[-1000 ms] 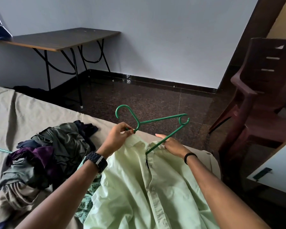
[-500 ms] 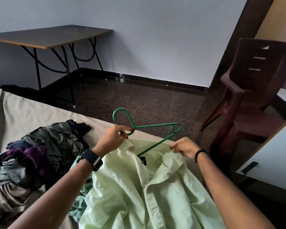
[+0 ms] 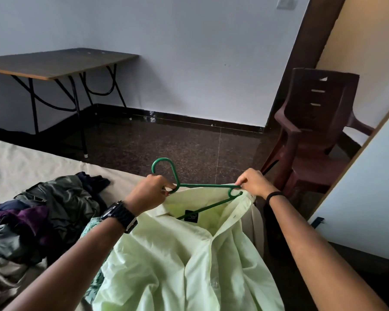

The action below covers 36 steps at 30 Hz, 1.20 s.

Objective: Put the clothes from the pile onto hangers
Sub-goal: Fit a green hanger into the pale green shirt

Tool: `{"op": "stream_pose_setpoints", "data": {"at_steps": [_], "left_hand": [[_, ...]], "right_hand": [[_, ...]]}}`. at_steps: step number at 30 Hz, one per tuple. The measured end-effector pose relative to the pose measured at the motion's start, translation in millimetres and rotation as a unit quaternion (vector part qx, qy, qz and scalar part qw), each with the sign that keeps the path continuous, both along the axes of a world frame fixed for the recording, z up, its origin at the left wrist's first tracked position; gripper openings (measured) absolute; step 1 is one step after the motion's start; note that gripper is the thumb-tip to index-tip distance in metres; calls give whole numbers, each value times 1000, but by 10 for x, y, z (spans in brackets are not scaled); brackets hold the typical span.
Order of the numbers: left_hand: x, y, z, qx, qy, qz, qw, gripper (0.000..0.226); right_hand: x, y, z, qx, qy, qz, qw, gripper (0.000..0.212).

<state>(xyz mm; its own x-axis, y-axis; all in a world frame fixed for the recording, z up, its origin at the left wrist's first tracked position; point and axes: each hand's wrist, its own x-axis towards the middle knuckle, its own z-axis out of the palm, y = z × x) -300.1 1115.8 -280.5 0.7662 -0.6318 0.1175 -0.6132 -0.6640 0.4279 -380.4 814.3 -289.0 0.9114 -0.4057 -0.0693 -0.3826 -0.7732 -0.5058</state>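
Both hands have risen since a second ago, and the right hand (image 3: 254, 184), which then lay flat on the cloth, now has its fingers curled, pinching the shirt (image 3: 189, 254) edge together with the far end of the hanger (image 3: 202, 186). Left hand (image 3: 149, 194) grips the hanger at the base of its hook, fingers closed round the green rod, with a dark watch (image 3: 119, 216) on that wrist. Seen from the head camera, the hook stands up and leans left above the left hand, the top bar runs level between the two hands, and the lower bar slants down into the open neck of the shirt, past a dark label inside the collar. Pale green, the shirt hangs from both hands and spreads down over the bed (image 3: 20, 160), its buttoned front facing up. A thin black band (image 3: 274, 195) sits on the right wrist. Left of the shirt, touching it, lies the pile (image 3: 43, 216) of dark green, purple and grey clothes on the bed's beige sheet. Beyond the bed is dark speckled floor; a table (image 3: 54, 61) with black legs stands against the far wall, and a brown chair (image 3: 312, 131) stands at the right, near a white panel (image 3: 368, 187) at the frame edge
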Motion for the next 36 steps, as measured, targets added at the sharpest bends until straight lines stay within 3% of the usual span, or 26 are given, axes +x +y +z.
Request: {"op": "stream_pose_setpoints", "data": {"at_steps": [6, 12, 18, 24, 27, 29, 30, 33, 34, 36], "left_hand": [[-178, -121, 240, 43, -12, 8, 999, 37], [-413, -309, 428, 89, -81, 39, 992, 18], [-577, -501, 580, 41, -97, 51, 993, 14], [-602, -625, 760, -90, -104, 75, 988, 21], [-615, -635, 830, -170, -92, 48, 980, 15], [-634, -603, 872, -203, -76, 17, 976, 10], [-648, -581, 902, -221, -66, 5, 973, 9], [-674, -523, 1015, -276, -40, -11, 960, 9], [-683, -517, 1056, -290, -39, -13, 956, 9], [-711, -531, 1177, -312, -49, -18, 949, 11]], "right_hand": [[-188, 138, 141, -106, -66, -14, 992, 35], [-301, 170, 289, -97, -108, -1, 989, 23], [-464, 303, 525, -70, -130, 13, 989, 23], [-623, 695, 686, 97, -208, -17, 973, 17], [-723, 713, 737, 158, -155, 4, 975, 27], [-788, 638, 818, 208, -134, 32, 968, 17], [-820, 583, 884, 191, -159, 32, 968, 11], [-867, 320, 1115, 14, -247, 9, 969, 12], [-894, 237, 1189, -1, -231, 27, 973, 12], [-969, 100, 1329, 53, -145, 93, 984, 31]]}}
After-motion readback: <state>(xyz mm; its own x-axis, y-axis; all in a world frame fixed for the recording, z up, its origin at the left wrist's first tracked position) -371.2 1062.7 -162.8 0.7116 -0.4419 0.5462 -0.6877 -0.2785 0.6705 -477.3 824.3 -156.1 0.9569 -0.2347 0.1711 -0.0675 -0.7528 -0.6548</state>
